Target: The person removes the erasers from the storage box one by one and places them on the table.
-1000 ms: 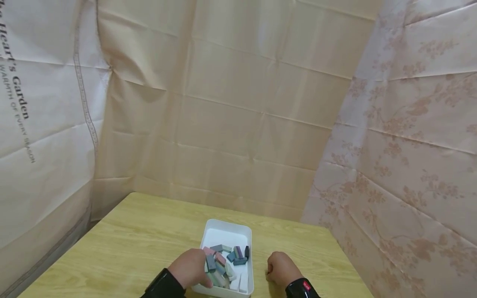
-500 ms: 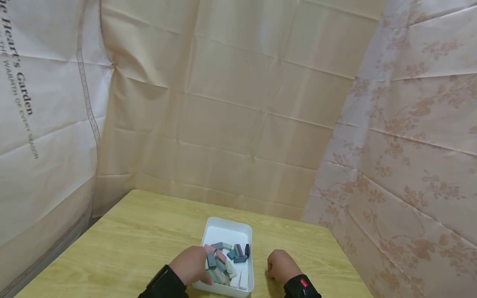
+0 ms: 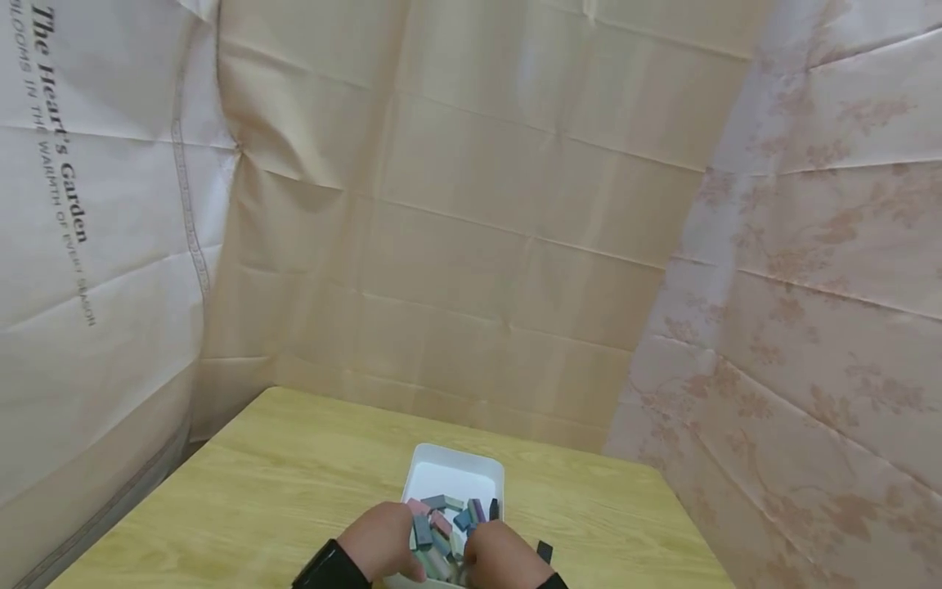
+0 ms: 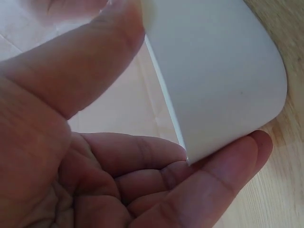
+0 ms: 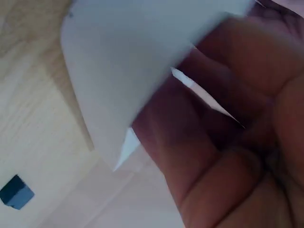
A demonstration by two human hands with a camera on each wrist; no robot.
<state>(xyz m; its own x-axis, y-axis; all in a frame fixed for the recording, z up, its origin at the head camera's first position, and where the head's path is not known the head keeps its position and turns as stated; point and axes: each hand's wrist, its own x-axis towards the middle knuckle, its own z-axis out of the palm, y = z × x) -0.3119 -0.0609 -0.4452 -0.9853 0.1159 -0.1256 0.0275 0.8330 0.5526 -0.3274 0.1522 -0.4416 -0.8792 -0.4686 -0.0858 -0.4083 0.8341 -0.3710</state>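
Observation:
A white plastic tray (image 3: 456,460) holds a pile of small oblong blocks (image 3: 422,532) in grey, blue, pink, pale green and purple. My left hand (image 3: 377,540) grips the tray's near left part; in the left wrist view the thumb (image 4: 99,57) lies at the rim and the fingers bend round the wall's corner. The right hand (image 3: 504,558) reaches over the near right rim, its fingers down among the blocks. In the right wrist view the tray's wall (image 5: 118,61) hides those fingertips, so I cannot tell what they hold.
One dark blue-grey block (image 3: 545,551) lies on the wooden table (image 3: 316,458) just right of the tray. Beige cloth (image 3: 456,245) hangs behind the table, floral cloth (image 3: 809,327) on the right and white printed cloth (image 3: 110,245) on the left.
My right hand has moved left from the table into the tray, and a dark block now shows on the table near where it was. The left hand stays at the tray.

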